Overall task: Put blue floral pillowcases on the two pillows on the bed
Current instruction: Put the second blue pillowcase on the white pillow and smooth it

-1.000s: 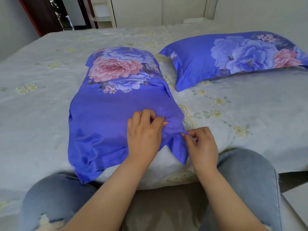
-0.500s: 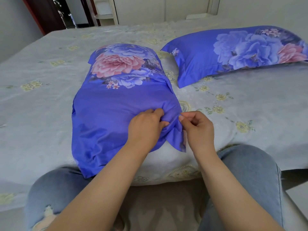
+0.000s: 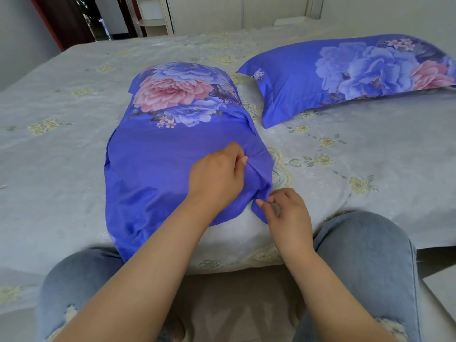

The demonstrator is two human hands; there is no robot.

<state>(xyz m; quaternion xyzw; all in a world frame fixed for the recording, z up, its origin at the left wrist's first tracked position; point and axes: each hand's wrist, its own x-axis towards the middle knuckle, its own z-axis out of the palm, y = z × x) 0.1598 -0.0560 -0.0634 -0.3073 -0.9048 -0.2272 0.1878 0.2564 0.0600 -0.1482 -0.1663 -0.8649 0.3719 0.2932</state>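
A pillow lies lengthwise in front of me, mostly inside a blue floral pillowcase point(image 3: 160, 164). Its pale grey near end point(image 3: 237, 233) sticks out of the case's open end at the bed's front edge. My left hand point(image 3: 217, 178) pinches a fold of the blue fabric near the case's right corner. Just below, my right hand point(image 3: 286, 213) grips the hem of the same corner between thumb and fingers. A second pillow in a matching blue floral case point(image 3: 345, 75) lies flat at the back right.
The bed point(image 3: 61, 144) wears a grey sheet with yellow flower embroidery. My knees in light blue jeans point(image 3: 365, 257) press against its front edge. A dark red door frame point(image 3: 59, 21) and a white cabinet point(image 3: 204, 13) stand beyond the far side.
My right hand has slid down from beside the left hand to the case's lower corner, drawing the hem toward me. My left hand stays pinched on the fabric.
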